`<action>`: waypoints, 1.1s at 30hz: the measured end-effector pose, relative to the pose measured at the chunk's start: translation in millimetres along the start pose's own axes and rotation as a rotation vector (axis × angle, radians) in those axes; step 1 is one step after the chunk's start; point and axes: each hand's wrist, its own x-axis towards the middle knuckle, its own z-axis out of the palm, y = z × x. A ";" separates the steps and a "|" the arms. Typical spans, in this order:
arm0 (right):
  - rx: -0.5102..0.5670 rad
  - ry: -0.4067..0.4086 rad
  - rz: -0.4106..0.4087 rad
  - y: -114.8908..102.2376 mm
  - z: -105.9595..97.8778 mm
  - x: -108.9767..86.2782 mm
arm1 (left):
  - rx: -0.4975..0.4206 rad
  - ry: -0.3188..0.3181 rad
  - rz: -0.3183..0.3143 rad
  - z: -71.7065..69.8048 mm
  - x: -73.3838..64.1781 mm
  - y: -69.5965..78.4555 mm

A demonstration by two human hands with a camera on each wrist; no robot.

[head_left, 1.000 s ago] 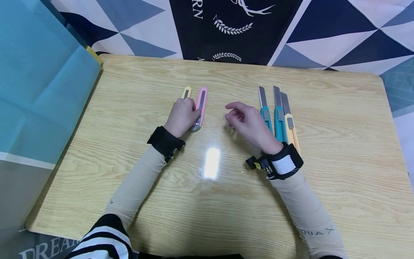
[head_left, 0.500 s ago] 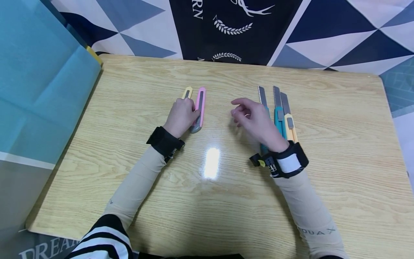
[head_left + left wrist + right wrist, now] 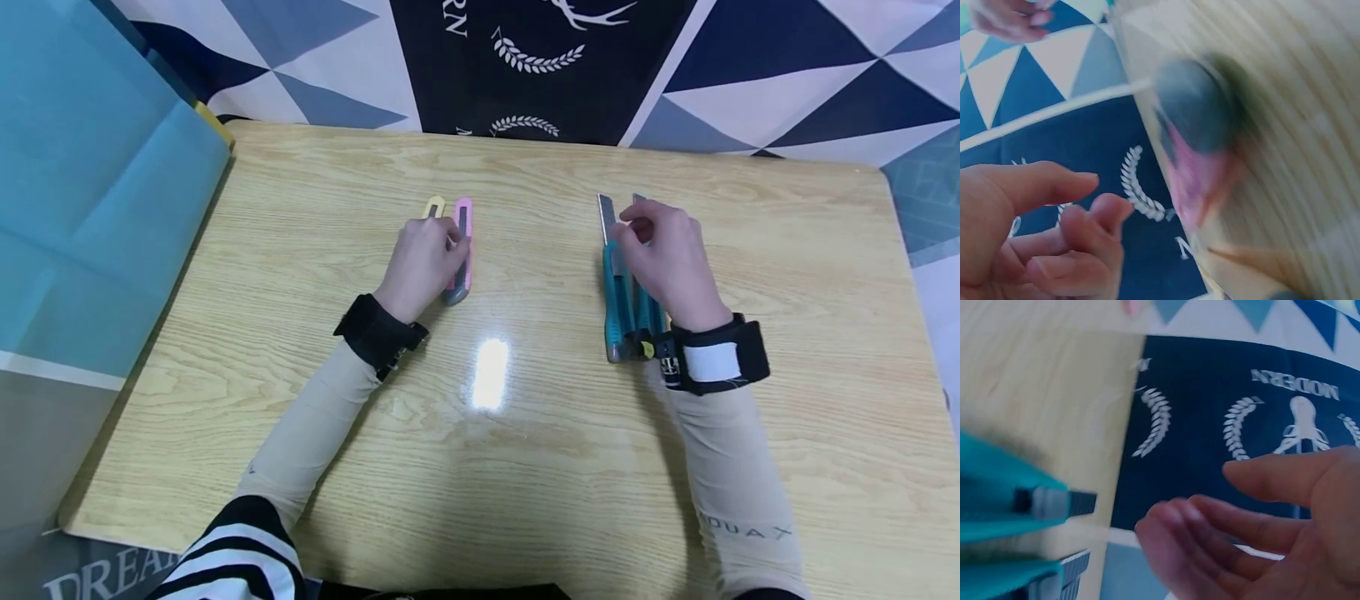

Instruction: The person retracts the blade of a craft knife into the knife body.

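My left hand [image 3: 424,260] hovers over a pink utility knife [image 3: 463,218] with a grey end and a yellow utility knife [image 3: 433,207], which it mostly hides. In the left wrist view its fingers [image 3: 1079,234] are loosely bent and the thumb is apart from them, with nothing between. My right hand [image 3: 667,258] is over the right-hand group, its fingers [image 3: 1210,534] loosely bent and holding nothing. Under and beside it lie a teal utility knife [image 3: 611,304] with its blade out and a second teal utility knife [image 3: 654,315], partly covered. The hand and wrist hide what lies farther right.
Both groups lie on a wood-grain table [image 3: 480,467]. A patterned cloth [image 3: 525,67] stands along its far edge, and a blue panel [image 3: 97,183] rises at the left edge. Wrist straps with cameras [image 3: 378,333] sit on both arms.
My right hand has moved right, from left of the teal knives to over them, uncovering the nearest teal knife and hiding the yellow one there. My left hand has barely moved.
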 end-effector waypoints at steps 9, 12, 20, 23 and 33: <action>-0.155 -0.058 0.031 13.3 17.9 2.6 | -0.074 0.001 0.126 8.0 -7.7 22.3; -0.178 -0.056 0.030 15.3 22.0 2.7 | -0.083 -0.029 0.128 12.8 -9.7 25.7; -0.214 -0.104 0.062 15.8 29.0 1.1 | -0.128 -0.089 0.134 22.4 -14.6 29.6; -0.231 -0.142 0.077 15.5 29.6 0.6 | -0.140 -0.097 0.141 23.6 -15.4 30.2; -0.238 -0.237 0.115 14.9 28.1 1.2 | -0.151 -0.117 0.135 24.2 -16.1 30.2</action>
